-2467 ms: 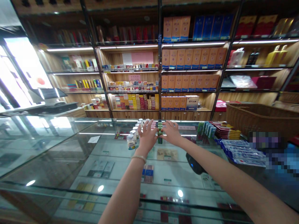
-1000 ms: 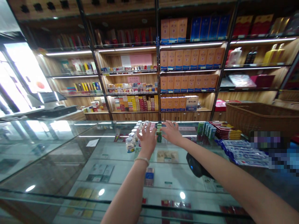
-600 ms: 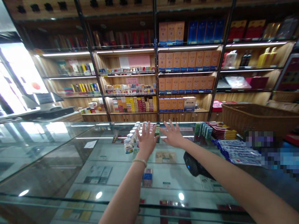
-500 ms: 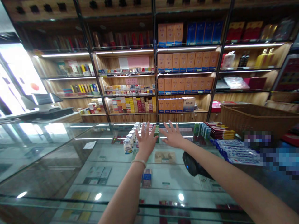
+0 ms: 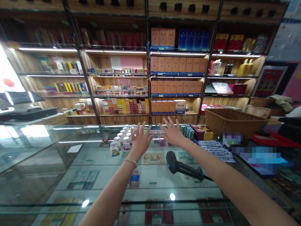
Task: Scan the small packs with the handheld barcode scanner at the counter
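My left hand (image 5: 140,142) stretches out over the glass counter (image 5: 98,169), palm down with its fingers spread and nothing in it. Just to its left stand several small white jars (image 5: 114,148) in rows; the hand partly covers those behind it. My right hand (image 5: 173,133) is also spread out, with nothing in its fingers, a short way to the right of the left. A black barcode scanner (image 5: 172,162) lies on the glass below my right forearm. Beyond the right hand stand several green and blue packs (image 5: 188,131).
A brown wicker basket (image 5: 235,117) stands at the right, behind blue-and-white packets (image 5: 215,149) and red-and-yellow packs (image 5: 203,131). White paper (image 5: 74,148) lies on the left. Shelves of orange boxes (image 5: 175,66) line the back wall. A black register (image 5: 30,116) sits far left.
My view has turned to the right, so shelves and counter sit further left. More of the scanner and more jars show now. Both hands stay spread and hold nothing.
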Demonstrator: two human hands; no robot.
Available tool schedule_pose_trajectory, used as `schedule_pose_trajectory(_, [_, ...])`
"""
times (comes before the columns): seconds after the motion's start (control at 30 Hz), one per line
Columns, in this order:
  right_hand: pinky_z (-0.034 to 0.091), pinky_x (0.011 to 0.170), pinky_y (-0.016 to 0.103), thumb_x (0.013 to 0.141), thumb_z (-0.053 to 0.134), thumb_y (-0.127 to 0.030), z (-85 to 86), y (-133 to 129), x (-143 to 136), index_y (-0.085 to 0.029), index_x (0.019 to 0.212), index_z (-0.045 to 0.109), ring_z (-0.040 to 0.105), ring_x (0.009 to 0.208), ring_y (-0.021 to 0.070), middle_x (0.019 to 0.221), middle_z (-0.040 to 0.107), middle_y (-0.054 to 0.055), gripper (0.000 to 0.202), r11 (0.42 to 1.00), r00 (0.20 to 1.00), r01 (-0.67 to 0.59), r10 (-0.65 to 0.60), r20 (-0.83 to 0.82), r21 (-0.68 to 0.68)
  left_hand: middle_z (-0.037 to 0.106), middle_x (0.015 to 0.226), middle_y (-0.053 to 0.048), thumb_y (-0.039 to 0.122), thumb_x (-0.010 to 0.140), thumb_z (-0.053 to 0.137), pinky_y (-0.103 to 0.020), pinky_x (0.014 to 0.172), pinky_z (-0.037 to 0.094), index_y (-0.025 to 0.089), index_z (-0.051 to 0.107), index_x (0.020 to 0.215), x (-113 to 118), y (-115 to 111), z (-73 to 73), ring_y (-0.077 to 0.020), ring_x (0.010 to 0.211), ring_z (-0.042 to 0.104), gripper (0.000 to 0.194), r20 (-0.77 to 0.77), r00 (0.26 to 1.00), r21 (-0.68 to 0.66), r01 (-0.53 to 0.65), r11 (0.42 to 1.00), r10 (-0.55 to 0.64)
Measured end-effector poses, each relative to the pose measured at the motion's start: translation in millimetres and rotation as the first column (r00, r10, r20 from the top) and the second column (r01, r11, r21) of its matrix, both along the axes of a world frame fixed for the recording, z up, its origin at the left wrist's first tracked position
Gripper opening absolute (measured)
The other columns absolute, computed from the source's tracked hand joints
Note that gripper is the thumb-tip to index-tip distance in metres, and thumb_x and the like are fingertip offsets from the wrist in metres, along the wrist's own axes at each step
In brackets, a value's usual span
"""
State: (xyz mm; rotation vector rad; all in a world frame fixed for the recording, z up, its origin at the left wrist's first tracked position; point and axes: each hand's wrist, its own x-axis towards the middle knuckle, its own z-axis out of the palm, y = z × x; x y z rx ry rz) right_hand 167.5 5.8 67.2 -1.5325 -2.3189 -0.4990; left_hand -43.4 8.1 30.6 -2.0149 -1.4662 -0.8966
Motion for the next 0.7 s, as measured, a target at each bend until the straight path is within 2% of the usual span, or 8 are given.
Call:
schedule_pose_trajectory(0.3, [0.006,0.122,0.067,0.100,0.048,-0.050,2.3,-6,54,-0.029,0.158,0.037,0.011,0.158,0.0358,0.171,0.019,0.012,0.063,0.998,0.998,0.066,-0.066,-0.013,0.023,0.039,0.164,-0.009,0.040,0.098,0.052,-0.065,0.125,0.005,0.032,0.058,0.144,55,-4,9.9,-0.0341,0.153,0.029,0.047,0.006,1.000,-0.034,0.029,0.999,-0.028])
schedule_pose_trajectory(0.57, [0.010,0.121,0.067,0.101,0.047,-0.048,0.6,0,115,-0.026,0.152,0.047,0.017,0.156,0.0352,0.168,0.027,0.014,0.056,0.983,0.980,0.180,-0.176,-0.093,0.035,0.040,0.163,-0.012,0.041,0.098,0.051,-0.064,0.124,0.012,0.031,0.058,0.144,96,17,21.9,-0.0339,0.151,0.031,0.047,-0.010,0.997,-0.053,0.077,0.996,-0.078])
schedule_pose_trajectory(0.7, [0.011,0.120,0.067,0.100,0.048,-0.048,0.7,8,132,-0.025,0.150,0.050,0.017,0.156,0.0350,0.167,0.029,0.014,0.055,0.976,0.970,0.216,-0.213,-0.113,0.007,0.042,0.162,-0.012,0.042,0.098,0.052,-0.065,0.123,0.015,0.031,0.058,0.144,112,31,25.0,-0.0342,0.150,0.032,0.047,-0.024,0.994,-0.071,0.104,0.992,-0.106])
